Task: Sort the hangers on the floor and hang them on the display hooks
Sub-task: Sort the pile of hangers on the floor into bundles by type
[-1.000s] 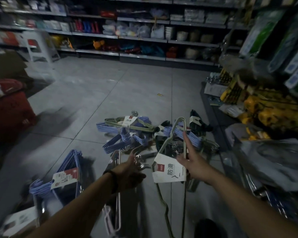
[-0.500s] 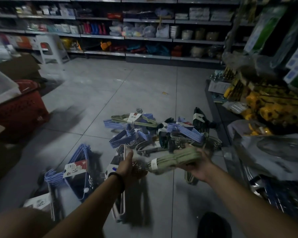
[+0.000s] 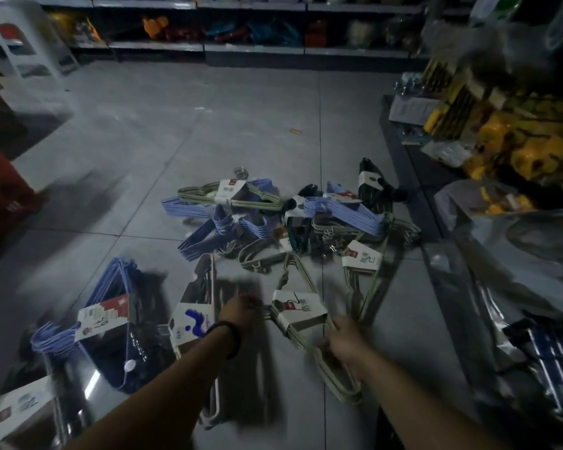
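On the tiled floor [image 3: 208, 125], between the two hands, lies one green bundle [image 3: 298, 311] of hangers wrapped in a card label. The left hand [image 3: 239, 315] is closed on its hook end, though motion blur hides the fingers. The right hand [image 3: 346, 341] has its fingers curled round the bundle's lower arm. The bundle's peak points away from the person and its far arm runs down past the right wrist.

Just left of the left hand lies one white bundle [image 3: 199, 297] with a blue-marked label, touching the forearm's edge. Further left, well apart from the hands, one blue bundle [image 3: 103, 316] lies on its own, and one box [image 3: 17, 407] sits at the lower left corner.

Beyond the hands is the pile [image 3: 306, 219]. In it I count at least three blue bundles, two dark green ones and two pale green ones with labels, one of them near the right hand. More lie tangled beneath, and their number cannot be told. Shelves [image 3: 254, 50] of goods run along the far wall.
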Available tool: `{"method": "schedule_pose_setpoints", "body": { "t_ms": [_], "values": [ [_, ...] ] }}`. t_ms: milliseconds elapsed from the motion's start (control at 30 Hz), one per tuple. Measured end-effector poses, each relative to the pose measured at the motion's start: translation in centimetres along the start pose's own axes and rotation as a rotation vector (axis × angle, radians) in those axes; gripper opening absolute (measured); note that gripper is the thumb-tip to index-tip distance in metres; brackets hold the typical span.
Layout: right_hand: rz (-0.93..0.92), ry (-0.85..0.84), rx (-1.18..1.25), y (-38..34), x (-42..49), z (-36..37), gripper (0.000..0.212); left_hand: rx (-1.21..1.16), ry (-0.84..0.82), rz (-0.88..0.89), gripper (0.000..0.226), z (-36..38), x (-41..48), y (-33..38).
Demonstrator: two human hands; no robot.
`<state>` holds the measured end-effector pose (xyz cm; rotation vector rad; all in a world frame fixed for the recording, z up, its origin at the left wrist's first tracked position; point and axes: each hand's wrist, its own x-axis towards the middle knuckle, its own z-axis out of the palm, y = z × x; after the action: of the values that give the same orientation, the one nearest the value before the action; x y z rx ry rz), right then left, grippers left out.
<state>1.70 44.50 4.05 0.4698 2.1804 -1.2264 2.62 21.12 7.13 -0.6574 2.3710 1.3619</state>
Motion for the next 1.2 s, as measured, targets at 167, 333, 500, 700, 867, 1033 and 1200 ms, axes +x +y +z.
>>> {"method": "schedule_pose_setpoints", "body": {
  "t_ms": [167, 333, 500, 700, 867, 1033, 1200],
  "values": [
    [0.045, 0.075, 0.144, 3.1, 4.1, 5.8, 0.029, 0.242, -0.030, -0.072, 0.015, 3.3, 6.1, -4.0],
    [0.043, 0.128, 0.046, 6.5, 7.0, 10.7, 0.028, 0.409, -0.073, -0.075, 0.063, 4.7, 9.0, -7.8],
    [0.047, -0.064, -0.306, 6.7, 8.3, 9.4, 0.019, 0.551, -0.355, -0.114, 0.080, 7.8, 9.1, -9.3],
    [0.043, -0.017, -0.482, 0.7, 11.8, 1.3, 0.021, 0.633, -0.351, 0.094, 0.073, 11.2, 7.6, -6.7],
    [0.056, 0.243, -0.550, -1.9, 15.5, -6.1, 0.021, 0.721, -0.425, 0.186, 0.086, 15.4, 8.1, -3.9],
    [0.132, 0.228, -0.413, 3.1, 19.1, -6.3, 0.044, 0.697, -0.371, 0.154, 0.084, 18.8, 10.1, -2.7],
    [0.192, 0.105, -0.134, 2.9, 19.1, -3.8, 0.085, 0.636, -0.399, 0.144, 0.091, 19.9, 11.7, -4.4]
  ]
}}
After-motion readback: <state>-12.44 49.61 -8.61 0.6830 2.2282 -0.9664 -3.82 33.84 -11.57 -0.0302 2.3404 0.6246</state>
